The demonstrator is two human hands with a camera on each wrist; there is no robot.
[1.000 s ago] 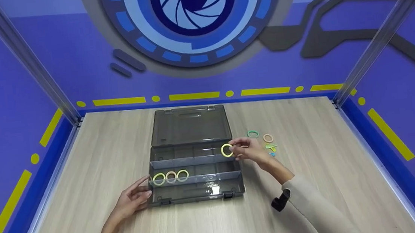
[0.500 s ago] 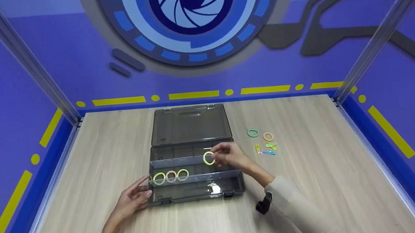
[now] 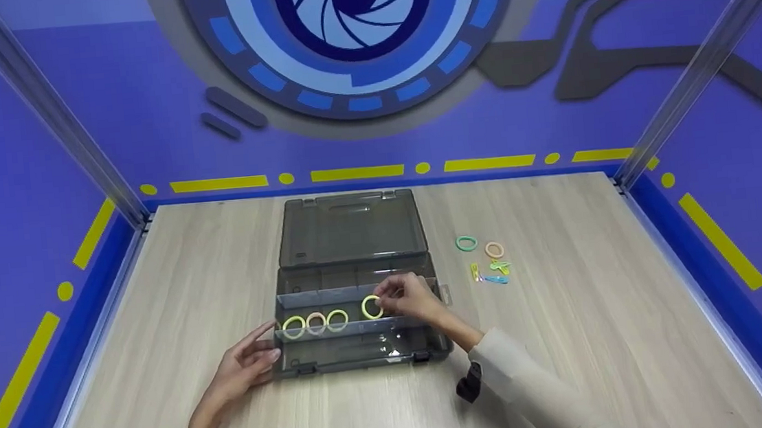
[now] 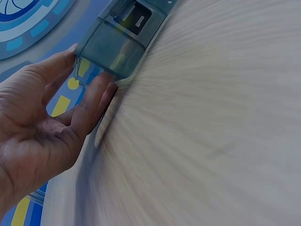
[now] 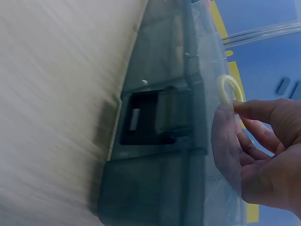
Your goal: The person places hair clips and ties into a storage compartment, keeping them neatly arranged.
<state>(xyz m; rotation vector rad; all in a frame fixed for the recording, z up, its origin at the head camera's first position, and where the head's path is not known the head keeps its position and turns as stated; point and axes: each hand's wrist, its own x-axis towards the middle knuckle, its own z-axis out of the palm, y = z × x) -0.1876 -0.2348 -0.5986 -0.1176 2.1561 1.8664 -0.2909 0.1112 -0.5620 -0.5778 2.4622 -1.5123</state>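
Observation:
A dark see-through storage box (image 3: 348,348) lies with its lid (image 3: 351,227) folded back. My right hand (image 3: 408,298) pinches a yellow hair tie (image 3: 367,309) between thumb and fingertips over the middle compartment. In the right wrist view this hair tie (image 5: 224,90) stands upright above the box's front wall. Three hair ties line the left part of that compartment: a yellow one (image 3: 285,327), a pinkish one (image 3: 315,314) and another yellow one (image 3: 336,311). My left hand (image 3: 241,366) touches the box's left end with fairly straight fingers; the left wrist view shows its fingertips (image 4: 104,81) there.
Right of the box on the wooden table (image 3: 590,320) lie a green hair tie (image 3: 467,248), a peach one (image 3: 494,243) and several small hair clips, among them a blue one (image 3: 496,279). Blue-purple panels (image 3: 483,122) and metal posts (image 3: 699,69) border the table.
My right hand has carried the yellow hair tie left and down from the box's right rear to the middle compartment. My left hand stays at the box's left end.

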